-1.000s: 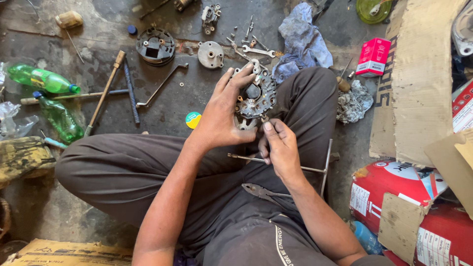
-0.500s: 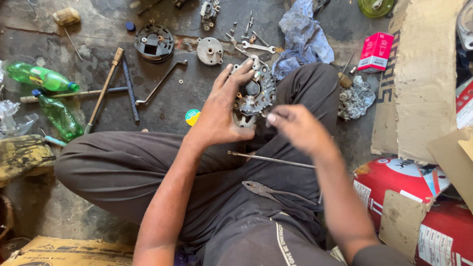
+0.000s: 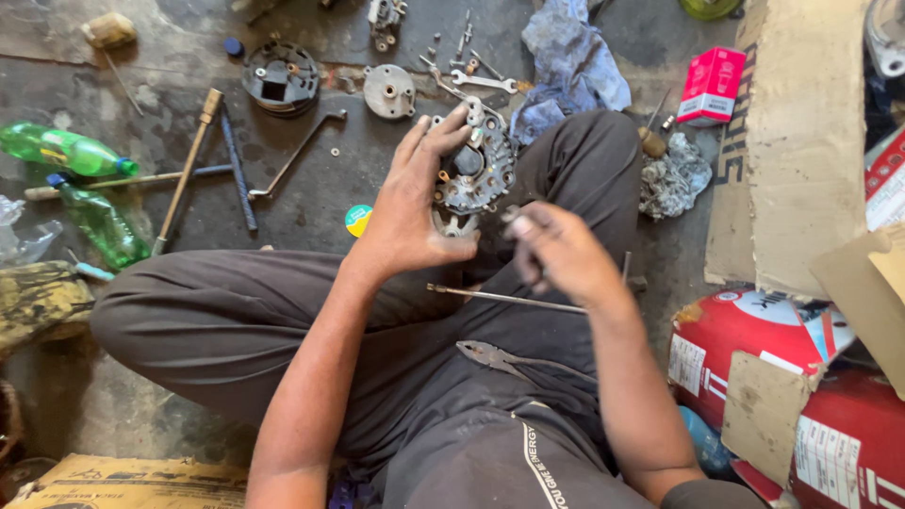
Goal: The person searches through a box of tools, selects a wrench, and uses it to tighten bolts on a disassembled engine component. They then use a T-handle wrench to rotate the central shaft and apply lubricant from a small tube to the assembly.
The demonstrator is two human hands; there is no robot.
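The alternator housing (image 3: 471,174), clamped by our left hand (image 3: 415,203) while our blurred right hand (image 3: 556,250) pinched something unclear, could have slipped off our knee.

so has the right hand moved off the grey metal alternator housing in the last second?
Yes. The right hand has pulled back right, away from the grey metal alternator housing, judged against the thin metal rod on the lap.

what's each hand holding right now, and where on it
The left hand grips the grey metal alternator housing by its left side, fingers over the top rim. The right hand is blurred; whether it pinches something small cannot be told.
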